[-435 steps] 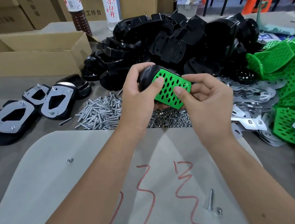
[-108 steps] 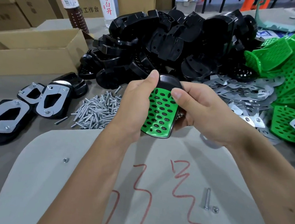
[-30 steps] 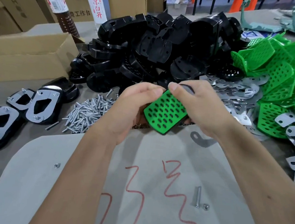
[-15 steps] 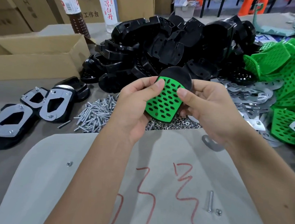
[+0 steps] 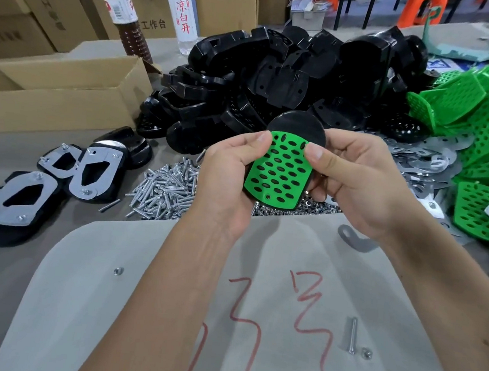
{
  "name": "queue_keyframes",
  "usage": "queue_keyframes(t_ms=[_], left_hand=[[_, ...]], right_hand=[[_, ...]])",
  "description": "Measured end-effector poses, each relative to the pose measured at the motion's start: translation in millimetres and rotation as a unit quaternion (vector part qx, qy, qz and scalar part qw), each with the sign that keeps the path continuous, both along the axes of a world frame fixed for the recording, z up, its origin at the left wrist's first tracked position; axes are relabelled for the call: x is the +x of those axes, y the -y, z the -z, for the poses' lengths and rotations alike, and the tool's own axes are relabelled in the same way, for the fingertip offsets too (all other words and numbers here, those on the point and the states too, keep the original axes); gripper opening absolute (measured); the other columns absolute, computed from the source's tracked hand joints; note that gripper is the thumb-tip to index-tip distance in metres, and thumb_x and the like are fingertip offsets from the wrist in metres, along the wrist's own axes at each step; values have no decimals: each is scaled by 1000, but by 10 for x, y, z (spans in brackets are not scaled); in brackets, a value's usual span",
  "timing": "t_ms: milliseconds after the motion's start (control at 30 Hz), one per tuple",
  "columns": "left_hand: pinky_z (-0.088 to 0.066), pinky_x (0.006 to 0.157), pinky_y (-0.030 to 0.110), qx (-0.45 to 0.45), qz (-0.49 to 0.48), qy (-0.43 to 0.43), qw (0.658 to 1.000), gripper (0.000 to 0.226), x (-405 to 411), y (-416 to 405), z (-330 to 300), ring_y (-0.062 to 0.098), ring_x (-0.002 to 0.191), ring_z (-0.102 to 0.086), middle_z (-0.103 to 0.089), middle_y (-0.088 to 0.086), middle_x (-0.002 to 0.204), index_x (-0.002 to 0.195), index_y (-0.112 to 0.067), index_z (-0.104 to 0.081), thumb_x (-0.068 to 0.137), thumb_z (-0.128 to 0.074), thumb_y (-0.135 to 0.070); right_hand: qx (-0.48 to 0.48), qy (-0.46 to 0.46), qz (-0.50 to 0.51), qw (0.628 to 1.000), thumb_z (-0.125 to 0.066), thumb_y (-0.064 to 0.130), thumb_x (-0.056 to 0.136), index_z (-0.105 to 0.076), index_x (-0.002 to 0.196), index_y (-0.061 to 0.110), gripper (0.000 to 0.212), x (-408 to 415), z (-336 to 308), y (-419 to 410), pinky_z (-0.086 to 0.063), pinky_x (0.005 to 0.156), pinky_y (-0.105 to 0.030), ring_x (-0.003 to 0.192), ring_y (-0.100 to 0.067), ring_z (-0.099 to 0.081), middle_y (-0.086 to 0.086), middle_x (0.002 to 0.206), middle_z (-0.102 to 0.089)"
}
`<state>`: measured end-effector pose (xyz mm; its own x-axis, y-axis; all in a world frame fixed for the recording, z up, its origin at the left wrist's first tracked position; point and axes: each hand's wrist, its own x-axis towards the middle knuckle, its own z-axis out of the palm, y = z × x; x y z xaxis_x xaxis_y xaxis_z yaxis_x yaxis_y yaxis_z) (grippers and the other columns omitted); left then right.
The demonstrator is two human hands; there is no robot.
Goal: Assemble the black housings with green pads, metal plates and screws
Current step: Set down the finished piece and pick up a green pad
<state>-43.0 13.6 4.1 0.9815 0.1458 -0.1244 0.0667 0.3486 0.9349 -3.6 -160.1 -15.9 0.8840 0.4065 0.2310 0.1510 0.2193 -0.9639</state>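
Perforated green plastic pad [image 5: 278,173] on one black rounded housing [image 5: 297,127], gripped by left hand [image 5: 226,180] and right hand [image 5: 353,180] above grey board [image 5: 138,309]. Three finished black-and-metal assemblies [image 5: 91,169] lie left; one loose silver screw [image 5: 353,335] sits on the board's open middle.

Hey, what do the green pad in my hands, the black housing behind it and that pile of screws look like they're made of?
Green pad: likely moulded plastic or rubber, matte, uniform colour, neat oval holes. Black housing: probably hard plastic, smooth with a dull sheen. Pile of screws: metal, bright silvery and reflective, likely plated steel. Left hand and right hand grip the pad and housing together.
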Motion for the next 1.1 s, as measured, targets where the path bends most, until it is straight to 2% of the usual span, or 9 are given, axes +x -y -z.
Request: queue_keyframes(t_ms=[100,233,333,433,567,800,900,1000,1100], left_hand=[[-60,75,41,37,20,0,999,28,5,-24,-11,30,94,-71,-75,21,112,118,4,-68,102,-57,-17],[-55,62,29,139,29,22,990,20,10,40,35,12,79,-68,-71,0,90,102,-10,-67,103,-61,-28],[-56,60,25,179,22,19,983,18,17,79,70,6,75,-68,-69,-4,90,110,-12,-65,103,-62,-28],[-61,61,38,115,75,-6,991,18,2,24,43,15,82,-76,-73,6,102,117,-13,-62,102,-65,-22],[-64,65,45,82,122,-21,989,32,-3,-30,31,32,91,-78,-72,14,117,124,-11,-56,96,-70,-4],[-62,61,39,5,-8,14,1000,37,81,-134,6,43,77,-77,-78,17,108,133,-1,-50,98,-61,1],[-62,62,39,-23,-93,23,995,38,120,-323,-25,42,79,-78,-78,18,108,134,0,-51,97,-59,2],[-62,62,40,6,-143,12,990,41,113,-480,-30,42,76,-78,-77,20,109,135,-1,-49,96,-60,2],[-62,60,39,13,-153,9,988,41,89,-528,-49,40,72,-77,-78,19,105,134,0,-48,94,-59,3]], right_hand=[[-16,-5,19,1000,-69,26,94,-72,106,-2,30,-2,-8,-8,-44,48,-21,57,-13,-58,-5,77,-71],[-56,-5,32,998,-64,23,99,-72,100,-5,29,-3,16,-39,-43,47,-20,55,-11,-57,-6,73,-69],[-58,-5,57,997,-67,22,99,-71,103,1,22,-10,21,-90,-46,46,-22,54,-11,-57,-4,69,-68],[-38,-2,97,995,-75,26,91,-58,103,7,27,1,5,-85,-51,45,-26,50,-17,-61,-10,64,-67],[-127,72,169,975,-76,25,96,-58,84,5,30,20,23,-49,-53,45,-30,47,-23,-64,-9,55,-65],[-236,101,288,923,-64,28,103,-64,88,16,19,62,8,86,-47,46,-21,53,-13,-66,0,71,-74],[-314,202,250,894,-72,22,96,-68,91,20,7,-43,26,-96,-53,63,-34,64,-17,-65,7,73,-71],[-413,320,136,842,-74,24,95,-74,100,22,6,-133,23,-366,-50,84,-43,88,-18,-58,9,89,-69],[-465,335,53,818,-72,36,95,-74,102,24,14,-175,-9,-627,-47,89,-46,101,-21,-50,6,95,-61]])
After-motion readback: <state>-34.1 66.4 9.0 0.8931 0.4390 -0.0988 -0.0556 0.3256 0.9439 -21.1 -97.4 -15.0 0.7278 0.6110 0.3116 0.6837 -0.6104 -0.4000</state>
